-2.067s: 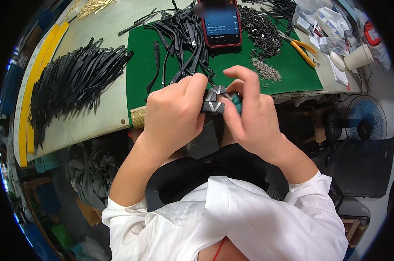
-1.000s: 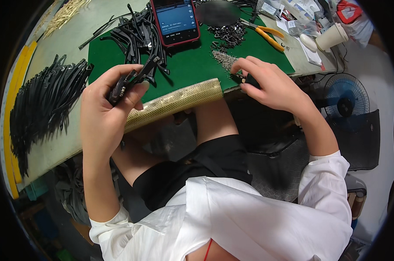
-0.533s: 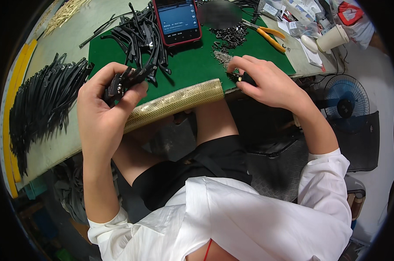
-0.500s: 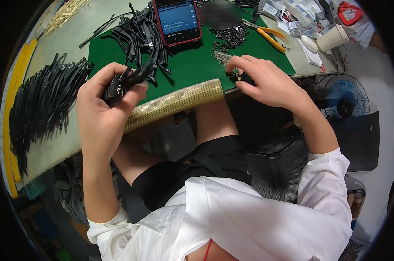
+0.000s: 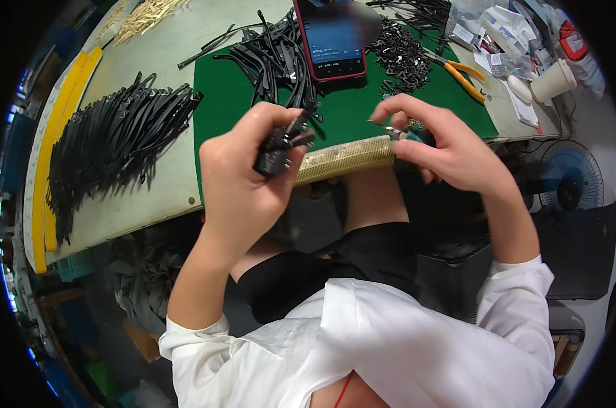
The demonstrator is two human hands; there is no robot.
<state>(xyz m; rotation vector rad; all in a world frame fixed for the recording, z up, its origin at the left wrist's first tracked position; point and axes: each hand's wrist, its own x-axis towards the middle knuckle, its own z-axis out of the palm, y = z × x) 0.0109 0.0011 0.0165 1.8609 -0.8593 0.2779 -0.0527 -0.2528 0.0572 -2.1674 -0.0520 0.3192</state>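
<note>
My left hand (image 5: 243,163) is closed around a bundle of black eyeglass temples (image 5: 277,153), their ends with small metal bits poking out past the thumb. Across from it, my right hand (image 5: 451,139) grips a small hand tool (image 5: 417,134) with a metal tip and a dark teal handle; the fingers hide much of it, so its kind is unclear. Beneath and between the hands, a gold mesh-covered roll (image 5: 348,160) runs along the table's front edge. Beyond it, more loose black temples (image 5: 270,64) lie heaped on the green mat (image 5: 345,112).
A fanned row of black temples (image 5: 121,132) lies at left beside yellow strips (image 5: 59,156). A red-cased phone (image 5: 338,51) stands behind the mat. Small black pieces (image 5: 400,58), orange-handled pliers (image 5: 464,78), a white cup (image 5: 553,81) and a fan (image 5: 570,180) are at right.
The whole view has shifted, with the scene now further right. My hands have come closer together, the left moving right and the right moving slightly left over the roll's end. Both keep their holds.
</note>
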